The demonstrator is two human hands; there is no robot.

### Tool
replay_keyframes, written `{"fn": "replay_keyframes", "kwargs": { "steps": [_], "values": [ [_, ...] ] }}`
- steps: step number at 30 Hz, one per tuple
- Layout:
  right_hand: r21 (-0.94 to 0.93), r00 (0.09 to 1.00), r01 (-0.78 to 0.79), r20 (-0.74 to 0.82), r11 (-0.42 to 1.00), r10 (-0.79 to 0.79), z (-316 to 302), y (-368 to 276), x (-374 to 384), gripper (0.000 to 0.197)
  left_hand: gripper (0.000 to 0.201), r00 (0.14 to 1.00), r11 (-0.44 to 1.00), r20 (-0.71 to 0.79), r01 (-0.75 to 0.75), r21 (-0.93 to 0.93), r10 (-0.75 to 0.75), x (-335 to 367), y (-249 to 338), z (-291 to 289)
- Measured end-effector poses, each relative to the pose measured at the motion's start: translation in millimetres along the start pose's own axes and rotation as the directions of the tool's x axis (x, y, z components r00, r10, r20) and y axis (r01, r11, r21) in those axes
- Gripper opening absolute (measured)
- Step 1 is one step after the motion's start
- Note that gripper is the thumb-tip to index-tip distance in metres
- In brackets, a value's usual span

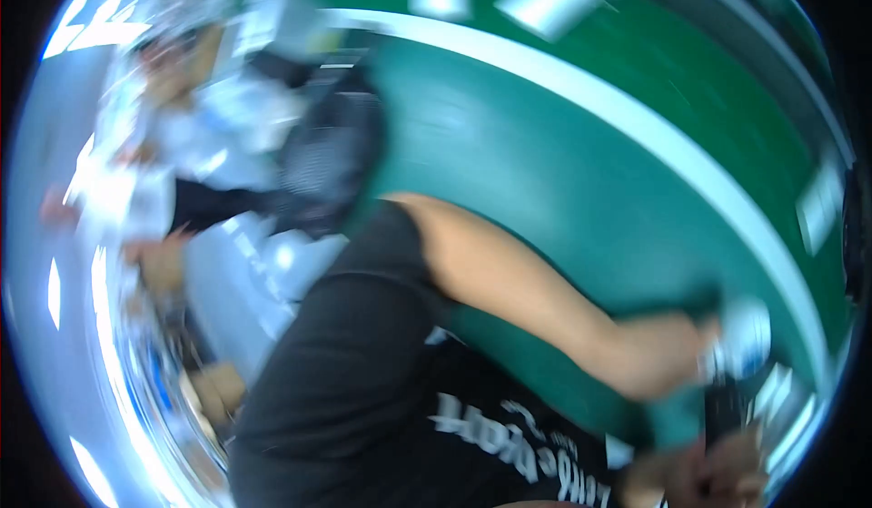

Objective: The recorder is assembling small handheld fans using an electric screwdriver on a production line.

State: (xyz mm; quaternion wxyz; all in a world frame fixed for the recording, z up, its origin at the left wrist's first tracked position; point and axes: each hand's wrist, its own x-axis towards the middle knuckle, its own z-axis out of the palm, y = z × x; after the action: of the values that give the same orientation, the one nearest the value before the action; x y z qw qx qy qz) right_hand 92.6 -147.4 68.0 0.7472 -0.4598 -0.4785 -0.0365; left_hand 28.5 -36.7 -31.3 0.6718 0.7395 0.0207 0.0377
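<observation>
The whole picture is smeared by motion and tilted. My left arm, bare below a black sleeve, reaches across to the right. At its end my left hand (661,352) is closed against a white roundish thing (750,328) with a bluish patch; blur hides its kind. Below it, near the lower right rim, my right hand (734,470) has its fingers curled round the lower part of a dark, narrow thing (724,405). That dark thing reaches up close to the white one; whether they touch I cannot tell.
A green floor (509,136) with a curved-looking white line (581,77) spreads beyond my arm. A dark mesh-backed chair (336,145) stands at upper left, beside another person (209,136) in light clothing. Cardboard-coloured boxes (216,390) and a grey-white surface (232,286) lie at left.
</observation>
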Motion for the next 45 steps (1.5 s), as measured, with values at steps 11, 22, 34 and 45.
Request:
{"fn": "replay_keyframes", "kwargs": {
  "steps": [11,22,34,45],
  "values": [
    [-0.635,0.877,0.477,0.301,0.608,-0.375,-294.2,64.6,9.7,0.043,0.030,0.988,0.963,-0.151,-0.054,-0.264,0.014,-7.1,26.0,-2.8],
    [-0.278,0.960,-0.119,-0.276,0.953,0.040,-61.5,-52.9,50.4,0.020,0.026,0.974,0.887,-0.035,0.188,-0.422,-0.223,-3.8,23.0,-26.9],
    [-0.140,0.911,-0.281,-0.349,0.949,0.219,-70.1,-40.3,57.7,0.017,0.028,0.970,0.888,-0.046,0.199,-0.415,-0.239,-8.4,28.1,-12.7],
    [0.194,0.981,0.034,-0.193,0.980,0.004,-4.4,-14.0,22.0,0.014,0.026,0.975,0.922,-0.020,0.201,-0.331,-0.220,-11.6,16.2,-32.9]
  ]
}}
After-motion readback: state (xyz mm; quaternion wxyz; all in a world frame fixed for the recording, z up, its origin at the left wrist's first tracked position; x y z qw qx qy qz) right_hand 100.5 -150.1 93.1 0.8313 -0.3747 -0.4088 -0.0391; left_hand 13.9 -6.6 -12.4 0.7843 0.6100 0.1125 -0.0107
